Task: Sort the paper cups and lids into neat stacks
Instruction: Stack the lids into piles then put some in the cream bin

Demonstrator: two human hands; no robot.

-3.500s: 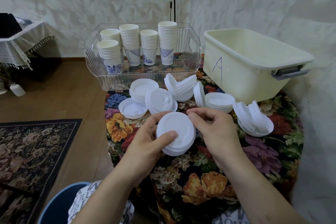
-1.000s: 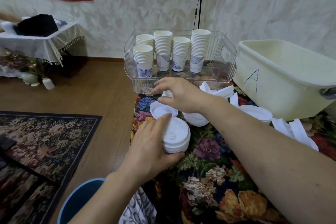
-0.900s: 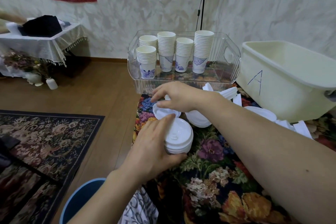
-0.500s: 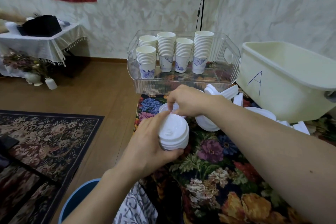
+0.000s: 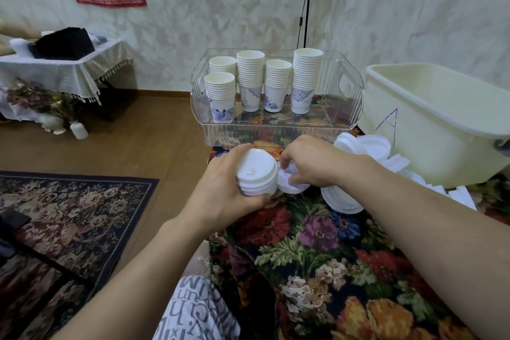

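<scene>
The left hand [image 5: 220, 196] wraps its fingers round the lid stack [image 5: 256, 172] above the bench, steadying it so the right hand [image 5: 311, 163], pinching a loose lid [image 5: 289, 183], can add it

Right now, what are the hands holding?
Left hand grips the white plastic lid stack round its sides; right hand pinches a loose white lid at its rim.
</scene>
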